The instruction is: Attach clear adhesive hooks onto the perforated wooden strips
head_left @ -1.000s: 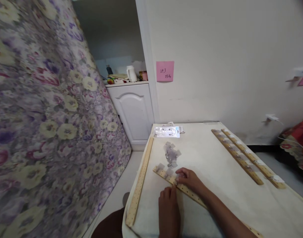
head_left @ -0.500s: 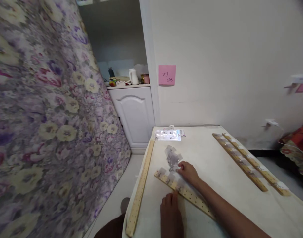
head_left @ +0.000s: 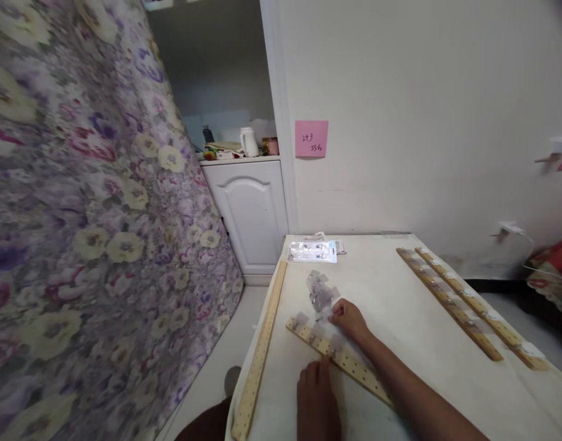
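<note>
A pale wooden strip with rows of holes [head_left: 361,370] lies at a slant on the table, with several clear plastic pieces with small metal parts along its far-left half. My left hand [head_left: 316,389] is closed at its near edge, fingertips on the wood; the thumb is hidden. Across the strip, my right hand [head_left: 349,318] pinches a small clear plastic piece [head_left: 325,315] at the near edge of a pile of similar clear pieces [head_left: 320,289]. My right forearm passes over the strip's right end.
Another perforated strip [head_left: 261,349] runs along the table's left edge. Two strips bearing clear pieces, a darker one [head_left: 448,301] and a lighter one [head_left: 478,304], lie at the right. Clear packaging [head_left: 312,252] sits at the back of the cloth-covered table [head_left: 377,275].
My right hand has barely moved, and a clear piece at its fingertips shows more plainly. My left hand stays at the strip. The view has shifted slightly.
</note>
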The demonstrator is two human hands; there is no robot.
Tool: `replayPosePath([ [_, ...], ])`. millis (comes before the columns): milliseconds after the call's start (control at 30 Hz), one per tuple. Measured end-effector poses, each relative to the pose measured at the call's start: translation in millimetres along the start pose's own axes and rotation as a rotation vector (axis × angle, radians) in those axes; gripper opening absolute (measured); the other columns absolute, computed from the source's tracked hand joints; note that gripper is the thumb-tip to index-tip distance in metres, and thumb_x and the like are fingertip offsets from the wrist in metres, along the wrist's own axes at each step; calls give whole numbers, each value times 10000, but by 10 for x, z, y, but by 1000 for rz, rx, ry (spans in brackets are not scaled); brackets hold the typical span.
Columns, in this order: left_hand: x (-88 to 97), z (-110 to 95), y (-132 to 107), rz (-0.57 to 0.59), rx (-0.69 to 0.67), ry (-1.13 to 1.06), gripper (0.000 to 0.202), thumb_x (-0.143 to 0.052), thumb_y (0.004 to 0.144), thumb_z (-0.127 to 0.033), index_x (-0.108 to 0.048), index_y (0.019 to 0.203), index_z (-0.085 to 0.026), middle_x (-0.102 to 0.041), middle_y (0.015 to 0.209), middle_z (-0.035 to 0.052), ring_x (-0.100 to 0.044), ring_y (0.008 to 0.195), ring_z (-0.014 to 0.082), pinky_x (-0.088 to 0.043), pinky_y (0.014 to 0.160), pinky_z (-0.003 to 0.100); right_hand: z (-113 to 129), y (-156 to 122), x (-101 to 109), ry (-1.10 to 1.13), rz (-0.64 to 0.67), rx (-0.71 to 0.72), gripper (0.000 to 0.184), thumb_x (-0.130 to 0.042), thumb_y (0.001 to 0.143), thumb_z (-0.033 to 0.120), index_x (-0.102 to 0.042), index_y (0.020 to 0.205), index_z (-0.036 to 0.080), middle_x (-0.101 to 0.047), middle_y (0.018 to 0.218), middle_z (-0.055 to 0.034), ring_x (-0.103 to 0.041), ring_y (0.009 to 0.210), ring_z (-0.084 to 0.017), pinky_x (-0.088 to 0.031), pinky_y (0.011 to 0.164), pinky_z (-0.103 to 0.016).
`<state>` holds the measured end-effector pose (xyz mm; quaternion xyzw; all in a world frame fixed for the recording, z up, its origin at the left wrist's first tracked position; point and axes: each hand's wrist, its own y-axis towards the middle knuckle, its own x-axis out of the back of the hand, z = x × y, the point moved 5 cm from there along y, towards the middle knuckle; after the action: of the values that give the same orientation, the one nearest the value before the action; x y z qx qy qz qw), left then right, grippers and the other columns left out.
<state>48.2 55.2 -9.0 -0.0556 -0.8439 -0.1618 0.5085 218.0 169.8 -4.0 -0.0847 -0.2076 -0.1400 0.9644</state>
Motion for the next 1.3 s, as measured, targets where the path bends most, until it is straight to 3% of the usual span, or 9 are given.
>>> replayPosePath([
  [133, 96, -62, -12, 10, -17, 5, 583, -383, 748, 48, -500, 1270, -185, -563, 1083, 80, -489, 974, 212, -364, 878, 325, -28, -23, 95, 192, 37, -20, 133, -575, 605, 268, -550, 713, 194, -516, 548, 49, -445, 503, -104, -325, 493, -223],
  [467, 385, -200, -81, -98, -79, -236, 326, -330, 877, -98, -535, 1119, -175, -569, 1008, 72, -513, 964, 192, -425, 876, 345, -152, -454, 679, 441, 128, -49, 267, -577, 648, 434, -546, 723, 179, -426, 497, 78, -336, 432, -66, -240, 431, -206],
  [667, 311, -271, -220, -80, -114, -350, 286, -315, 903, -149, -533, 1082, -193, -572, 1021, 85, -531, 986, 197, -453, 883, 359, -240, -801, 483, 377, 325, -13, 243, -610, 648, 415, -549, 685, 183, -447, 458, 75, -335, 393, -69, -244, 421, -219],
  [900, 129, -358, -343, -84, -178, -202, 401, -363, 836, -73, -518, 1191, -178, -578, 1102, 103, -521, 1030, 206, -449, 915, 376, -287, -888, 425, 174, 227, 97, 143, -569, 687, 317, -568, 638, 182, -507, 513, 37, -434, 493, -110, -309, 491, -235],
  [1300, 136, -515, -319, 81, -116, -30, 523, -428, 764, -14, -533, 1225, -238, -580, 1062, 61, -495, 962, 212, -418, 858, 359, -341, -901, 426, 151, 273, 116, 135, -569, 720, 290, -623, 687, 170, -577, 588, 12, -498, 582, -136, -369, 556, -239],
])
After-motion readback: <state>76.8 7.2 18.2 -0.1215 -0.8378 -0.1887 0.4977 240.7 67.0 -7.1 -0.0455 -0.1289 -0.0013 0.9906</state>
